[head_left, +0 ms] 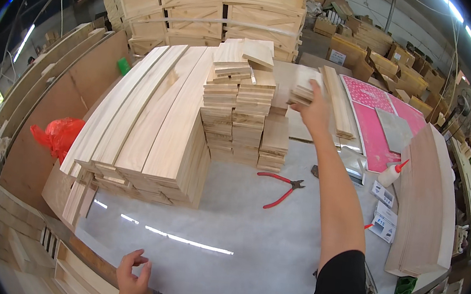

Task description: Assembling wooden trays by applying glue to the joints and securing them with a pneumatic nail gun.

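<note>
My right hand (314, 110) reaches far out over the table, gripping a small stack of short wooden boards (307, 77), slightly blurred. Just left of it rise piles of short pale boards (252, 100), with a few loose ones lying crooked on top. My left hand (132, 278) hovers at the table's near edge, fingers loosely curled, thumb apart, nothing in it. Red-handled pliers (282, 191) lie with handles spread on the grey tabletop (226, 232) between the two hands.
Long planks (162, 110) are stacked at left, beside a red plastic bag (61, 134). To the right are a glue bottle (390, 173), small white boxes (382, 221), a pink sheet (375, 127) and stacked curved panels (427, 207). Wooden crates (194, 16) stand behind.
</note>
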`<state>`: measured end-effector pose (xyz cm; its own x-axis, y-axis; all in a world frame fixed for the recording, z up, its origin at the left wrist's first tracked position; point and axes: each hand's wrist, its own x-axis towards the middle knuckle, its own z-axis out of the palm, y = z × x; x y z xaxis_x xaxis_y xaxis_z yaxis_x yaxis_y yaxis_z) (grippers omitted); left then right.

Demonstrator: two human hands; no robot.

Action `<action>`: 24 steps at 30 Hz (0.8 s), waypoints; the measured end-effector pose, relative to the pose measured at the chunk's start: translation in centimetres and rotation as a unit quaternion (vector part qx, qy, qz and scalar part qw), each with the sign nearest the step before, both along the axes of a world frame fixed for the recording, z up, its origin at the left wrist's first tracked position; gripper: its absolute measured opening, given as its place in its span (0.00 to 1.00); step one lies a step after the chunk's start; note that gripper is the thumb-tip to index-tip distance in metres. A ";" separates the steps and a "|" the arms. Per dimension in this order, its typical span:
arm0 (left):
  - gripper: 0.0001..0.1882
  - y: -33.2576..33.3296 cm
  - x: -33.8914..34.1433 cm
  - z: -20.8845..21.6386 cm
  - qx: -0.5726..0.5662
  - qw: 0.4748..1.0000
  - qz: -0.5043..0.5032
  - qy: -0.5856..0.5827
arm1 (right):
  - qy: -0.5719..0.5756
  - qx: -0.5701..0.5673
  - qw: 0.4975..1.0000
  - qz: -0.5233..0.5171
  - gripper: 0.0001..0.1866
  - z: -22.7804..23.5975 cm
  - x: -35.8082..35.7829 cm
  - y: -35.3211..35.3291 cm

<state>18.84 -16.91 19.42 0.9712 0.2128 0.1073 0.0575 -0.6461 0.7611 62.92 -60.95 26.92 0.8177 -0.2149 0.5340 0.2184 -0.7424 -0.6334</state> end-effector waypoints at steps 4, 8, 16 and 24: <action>0.27 -4.5 4.2 3.9 -0.363 0.925 -0.038 0.108 | -0.050 0.158 0.986 0.030 0.47 2.0 -12.2 2.5; 0.40 -10.3 11.5 4.6 -0.523 0.825 -0.128 0.173 | -0.045 0.044 0.986 0.154 0.44 -4.3 -28.8 7.3; 0.49 -15.4 9.6 0.9 -0.456 0.855 -0.233 -0.078 | 0.141 0.267 0.895 0.329 0.43 -7.4 -38.1 8.4; 0.69 -15.4 6.8 -4.7 -0.278 0.926 -0.234 -0.098 | 0.210 0.408 0.793 0.402 0.48 -8.9 -35.6 11.6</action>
